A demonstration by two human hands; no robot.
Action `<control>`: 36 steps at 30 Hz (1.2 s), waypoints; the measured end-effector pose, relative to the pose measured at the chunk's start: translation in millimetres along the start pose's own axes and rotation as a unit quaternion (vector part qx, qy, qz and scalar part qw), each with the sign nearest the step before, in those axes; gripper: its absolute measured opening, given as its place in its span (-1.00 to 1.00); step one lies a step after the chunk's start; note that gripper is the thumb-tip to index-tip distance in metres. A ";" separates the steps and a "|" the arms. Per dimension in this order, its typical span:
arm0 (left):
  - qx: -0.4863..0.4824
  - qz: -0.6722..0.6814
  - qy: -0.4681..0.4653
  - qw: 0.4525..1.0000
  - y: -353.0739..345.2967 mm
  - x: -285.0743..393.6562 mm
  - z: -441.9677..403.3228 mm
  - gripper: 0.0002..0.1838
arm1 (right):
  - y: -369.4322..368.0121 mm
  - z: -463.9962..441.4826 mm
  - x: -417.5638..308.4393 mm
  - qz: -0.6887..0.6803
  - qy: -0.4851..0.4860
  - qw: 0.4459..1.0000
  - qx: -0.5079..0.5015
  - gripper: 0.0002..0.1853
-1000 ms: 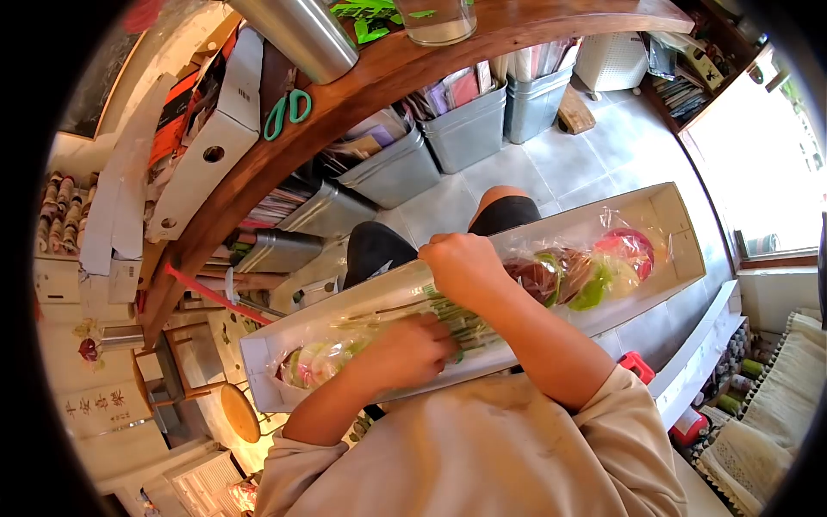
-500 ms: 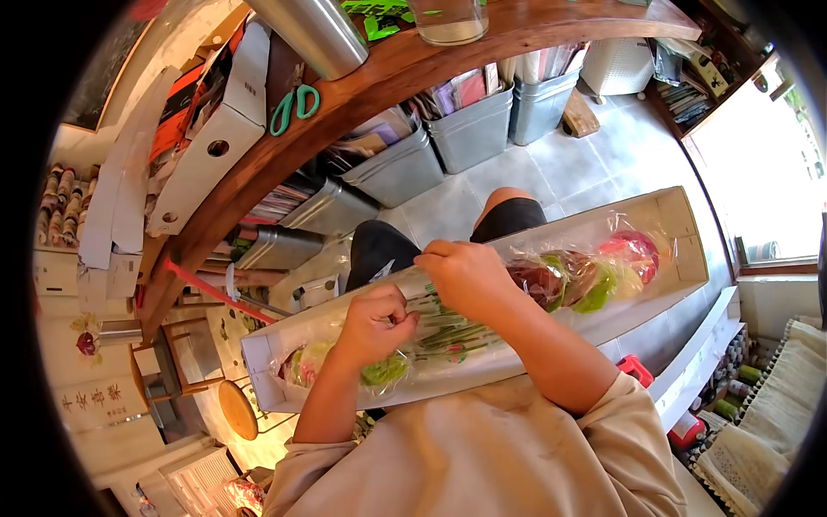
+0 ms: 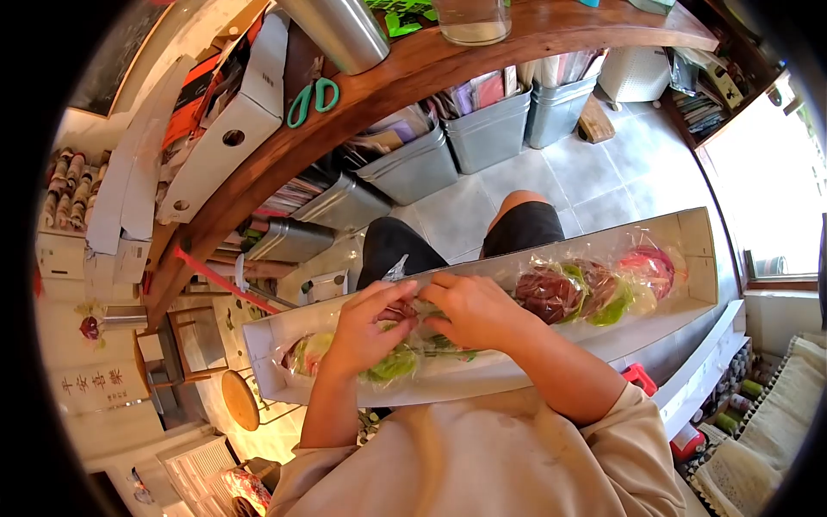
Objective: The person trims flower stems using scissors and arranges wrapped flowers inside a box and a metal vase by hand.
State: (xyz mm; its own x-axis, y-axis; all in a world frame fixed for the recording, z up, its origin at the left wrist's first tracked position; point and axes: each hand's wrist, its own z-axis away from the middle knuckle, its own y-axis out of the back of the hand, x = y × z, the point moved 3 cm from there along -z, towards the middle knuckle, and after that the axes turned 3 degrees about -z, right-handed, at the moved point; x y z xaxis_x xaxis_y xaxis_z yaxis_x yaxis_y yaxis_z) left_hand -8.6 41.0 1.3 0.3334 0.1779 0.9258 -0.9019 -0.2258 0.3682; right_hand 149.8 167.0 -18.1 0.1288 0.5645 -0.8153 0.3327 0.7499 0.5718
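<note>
A long white box (image 3: 508,379) lies across my lap, with flowers in clear wrap inside. Dark red blooms (image 3: 550,293) and a pink one (image 3: 648,271) fill its right part; green and pink blooms (image 3: 392,364) lie at the left. Over the middle of the box, my left hand (image 3: 366,332) has curled fingers around something dark reddish, too covered to identify. Close beside it, my right hand (image 3: 478,312) bends its fingers toward the left one at the box's far edge. What its fingertips hold, if anything, is hidden.
A curved wooden counter (image 3: 413,73) carries teal scissors (image 3: 312,102), a metal cylinder (image 3: 349,34) and a glass vessel (image 3: 474,21). Metal bins (image 3: 491,133) with papers stand beneath it. A round stool (image 3: 239,401) is at the lower left, a white strip (image 3: 702,366) at the right.
My left hand has risen from the stems, closed, and come beside my right hand with something reddish at its fingers. The right hand's fingers have spread somewhat. The view has shifted slightly.
</note>
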 end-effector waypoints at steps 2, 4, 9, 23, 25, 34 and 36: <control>0.037 -0.039 -0.015 0.998 -0.5 4.0 -2.7 -0.51 | 1.0 -3.6 -5.8 -0.008 0.048 0.999 0.009 -0.65; 0.098 0.043 -0.028 0.994 9.1 -14.1 1.6 -0.55 | -1.6 -7.7 -8.5 -0.017 0.060 0.998 0.007 -0.65; 0.059 -0.077 -0.100 0.990 27.8 -14.4 8.6 -0.62 | -25.4 -16.7 -0.1 0.023 0.133 0.988 -0.075 -0.79; -0.023 -0.366 -0.106 0.924 -6.2 -16.3 41.2 -0.64 | -0.4 -16.5 8.2 -0.063 0.020 0.990 -0.123 -0.89; -0.018 -0.364 -0.106 0.925 -5.5 -14.0 41.5 -0.68 | 1.1 -17.4 8.3 -0.065 0.017 0.992 -0.107 -0.90; 0.033 -0.406 -0.094 0.908 -5.5 -9.7 36.9 -0.77 | 17.7 -12.9 0.8 -0.071 0.051 0.990 -0.113 -0.96; 0.074 -0.426 -0.088 0.897 -5.0 -15.4 36.5 -0.78 | 23.6 -13.6 -3.0 -0.068 0.059 0.985 -0.147 -0.95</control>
State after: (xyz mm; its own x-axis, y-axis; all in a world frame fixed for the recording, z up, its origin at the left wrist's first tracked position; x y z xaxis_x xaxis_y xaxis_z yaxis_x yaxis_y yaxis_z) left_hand 0.8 4.5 -11.7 0.9346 0.1961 0.2968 -0.2566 -0.2062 0.9442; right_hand 144.6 187.7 -0.9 -0.0128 0.4759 -0.8794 0.0530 0.8786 0.4746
